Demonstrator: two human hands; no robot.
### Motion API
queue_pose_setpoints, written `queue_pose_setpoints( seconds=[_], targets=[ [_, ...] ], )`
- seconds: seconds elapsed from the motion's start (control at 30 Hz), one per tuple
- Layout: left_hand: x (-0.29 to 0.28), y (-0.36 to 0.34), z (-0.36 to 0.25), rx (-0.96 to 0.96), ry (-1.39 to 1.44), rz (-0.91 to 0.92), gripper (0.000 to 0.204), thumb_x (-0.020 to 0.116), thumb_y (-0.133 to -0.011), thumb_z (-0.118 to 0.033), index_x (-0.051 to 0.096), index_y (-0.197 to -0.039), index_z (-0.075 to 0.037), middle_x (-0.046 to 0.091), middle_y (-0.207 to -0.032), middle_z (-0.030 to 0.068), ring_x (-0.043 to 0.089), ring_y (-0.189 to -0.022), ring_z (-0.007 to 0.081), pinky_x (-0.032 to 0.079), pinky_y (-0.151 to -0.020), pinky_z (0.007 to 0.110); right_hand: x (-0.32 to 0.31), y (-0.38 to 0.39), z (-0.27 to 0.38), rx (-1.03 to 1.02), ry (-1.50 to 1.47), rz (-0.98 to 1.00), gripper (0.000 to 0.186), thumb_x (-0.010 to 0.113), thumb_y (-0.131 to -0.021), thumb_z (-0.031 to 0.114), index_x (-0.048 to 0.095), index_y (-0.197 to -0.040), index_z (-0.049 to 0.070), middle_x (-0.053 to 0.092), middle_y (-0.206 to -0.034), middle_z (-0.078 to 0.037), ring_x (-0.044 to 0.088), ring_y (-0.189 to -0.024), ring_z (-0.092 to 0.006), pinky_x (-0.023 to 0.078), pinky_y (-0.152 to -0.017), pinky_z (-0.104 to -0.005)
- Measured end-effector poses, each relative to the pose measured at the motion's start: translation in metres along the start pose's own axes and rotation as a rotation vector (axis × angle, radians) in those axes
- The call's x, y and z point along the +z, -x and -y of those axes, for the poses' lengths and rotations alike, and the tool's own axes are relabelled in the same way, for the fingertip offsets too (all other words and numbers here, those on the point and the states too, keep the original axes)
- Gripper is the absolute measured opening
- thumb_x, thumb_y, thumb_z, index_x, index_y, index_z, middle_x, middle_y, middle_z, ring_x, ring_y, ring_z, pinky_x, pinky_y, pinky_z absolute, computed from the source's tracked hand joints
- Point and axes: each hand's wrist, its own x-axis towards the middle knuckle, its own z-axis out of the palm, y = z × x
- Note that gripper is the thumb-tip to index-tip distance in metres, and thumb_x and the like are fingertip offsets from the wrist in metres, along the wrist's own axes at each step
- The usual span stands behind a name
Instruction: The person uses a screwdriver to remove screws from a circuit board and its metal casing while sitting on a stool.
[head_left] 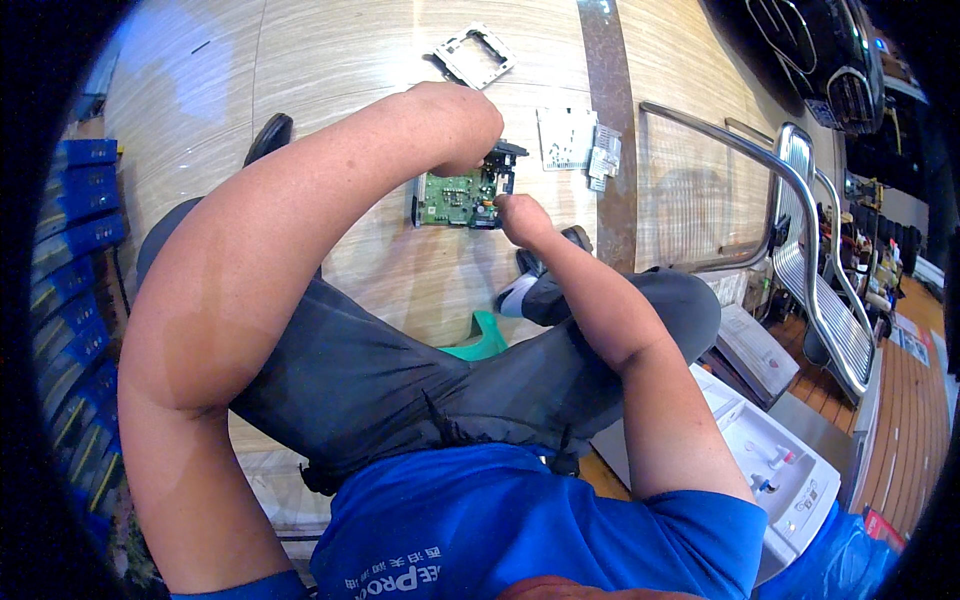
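Note:
A green circuit board [450, 200] in a black-edged housing lies on the pale floor in front of me. My left hand [465, 130] is bent over its upper part beside a black piece [508, 148]; its fingers are curled and mostly hidden, so what they hold is unclear. My right hand [522, 218] is closed at the board's right side, fingertips at the components; whether it grips a part cannot be made out. A white plastic frame [447, 50] lies beyond, and pale metal plates [565, 138] rest to the right.
My crossed legs and shoes flank a green plastic object [478, 340]. Blue boxes [80, 210] are stacked at left. A steel bench [820, 290] stands at right, a white water dispenser [790, 480] lower right and a dark bulky object [820, 55] upper right.

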Motion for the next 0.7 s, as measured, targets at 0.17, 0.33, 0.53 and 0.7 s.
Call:
queue_pose_setpoints(
  seconds=[0.17,0.33,0.53,0.7],
  targets=[
    [-0.001,-0.001,0.0,0.001,0.003,0.005,0.03,0.071,-0.088,-0.028,0.068,-0.106,-0.004,0.071,-0.103,0.0166,0.068,-0.102,0.0334,0.055,-0.084,0.046,0.004,0.001,-0.006,-0.163,-0.084,-0.044,0.028,0.053,-0.089,0.011,0.072,-0.11,0.009,0.07,-0.096,-0.025,0.068,-0.092,-0.0403,0.053,-0.086,-0.0494],
    [0.003,-0.001,0.001,-0.006,0.038,-0.073,0.022,0.072,-0.077,-0.006,0.076,-0.099,-0.003,0.073,-0.099,0.015,0.072,-0.092,0.0284,0.058,-0.077,0.041,0.004,-0.003,-0.003,-0.139,-0.099,0.006,0.026,0.058,-0.09,0.017,0.071,-0.11,0.008,0.07,-0.097,-0.024,0.067,-0.094,-0.04,0.052,-0.089,-0.0479],
    [0.0,0.001,0.002,0.001,0.018,0.004,0.03,0.072,-0.088,-0.028,0.068,-0.107,-0.004,0.071,-0.103,0.0171,0.068,-0.102,0.0336,0.055,-0.084,0.045,0.001,-0.001,0.001,0.018,-0.11,-0.051,0.023,0.063,-0.09,0.023,0.072,-0.1,0.004,0.07,-0.096,-0.024,0.067,-0.094,-0.0402,0.052,-0.087,-0.0486],
    [0.003,0.0,0.002,-0.007,0.028,-0.06,0.022,0.072,-0.077,-0.006,0.076,-0.099,-0.004,0.074,-0.1,0.0148,0.072,-0.093,0.0282,0.058,-0.078,0.041,-0.006,0.002,0.002,0.035,-0.063,0.001,0.024,0.064,-0.09,0.025,0.07,-0.097,0.003,0.069,-0.094,-0.025,0.067,-0.094,-0.0403,0.052,-0.085,-0.0494]
  ],
)
